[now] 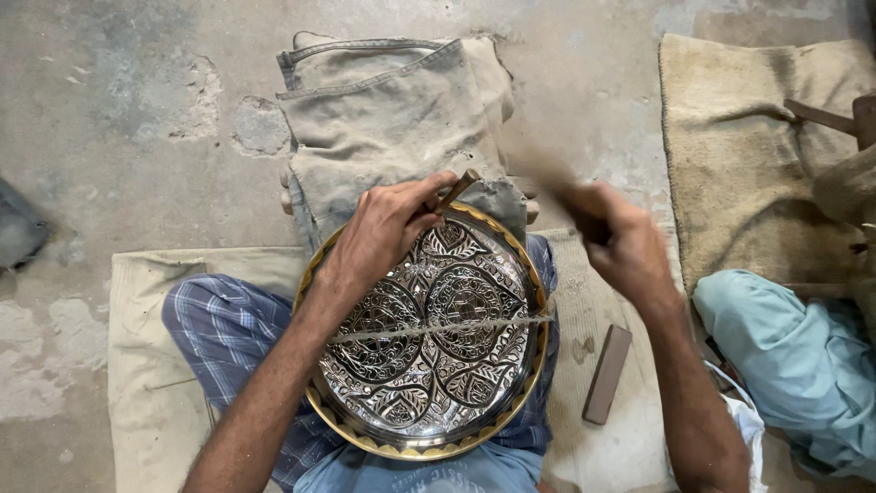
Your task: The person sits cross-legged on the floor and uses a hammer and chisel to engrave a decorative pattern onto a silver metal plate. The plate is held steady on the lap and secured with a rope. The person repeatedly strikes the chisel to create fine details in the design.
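- Round engraved metal tray [429,338], silvery centre with a brass-coloured scalloped rim, resting on the seated person's lap, directly beneath the left hand [383,233] and below-left of the right hand [620,242].
- State of the work, as judged: floral and medallion engraving covers nearly the whole silvery field; the tool tip sits at the upper rim, so what remains appears to lie along that edge. How much of the rim is unfinished cannot be told.
- Left hand: palm down over the tray's upper edge, fingers closed around a slim brown chisel-like punch [456,190], which slants up and away from the knuckles.
- Right hand: raised beside the left, wrist cocked, fist closed on a blurred hammer handle [547,178]; the head cannot be made out.
- A thin pale cord [438,327] crosses the tray below the left wrist.
- Folded grey-beige denim cloth [392,119] lies beyond the left hand's fingertips.
- Flat brown rectangular bar [607,374] lies on the mat below the right forearm.
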